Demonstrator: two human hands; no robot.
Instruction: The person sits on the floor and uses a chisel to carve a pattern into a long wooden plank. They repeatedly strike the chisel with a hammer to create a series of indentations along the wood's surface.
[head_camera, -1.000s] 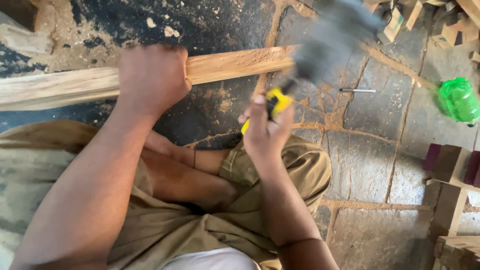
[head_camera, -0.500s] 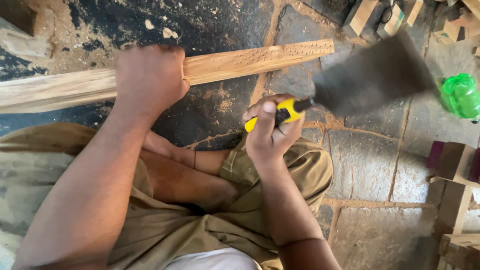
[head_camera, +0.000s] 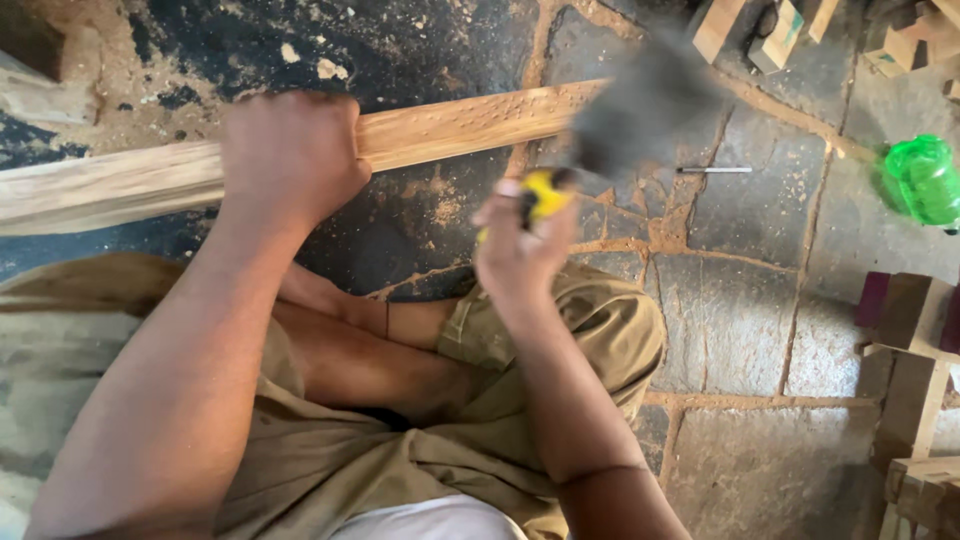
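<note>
A long pale wooden plank lies across the stone floor from the left edge to the upper middle. My left hand grips it from above near its middle. My right hand is closed on the yellow-and-black handle of a tool. The tool's dark broad head is blurred by motion and sits over the plank's right end. I sit on the floor with my legs folded below the plank.
A green plastic bottle lies at the right. A thin metal nail rests on the stones beyond the plank's end. Wooden blocks stack at the right edge, more offcuts at the top. Sawdust covers the floor at upper left.
The tool's blurred head swung out to the right half a second ago and has come back left and up, onto the plank's right end. My left hand has stayed on the plank.
</note>
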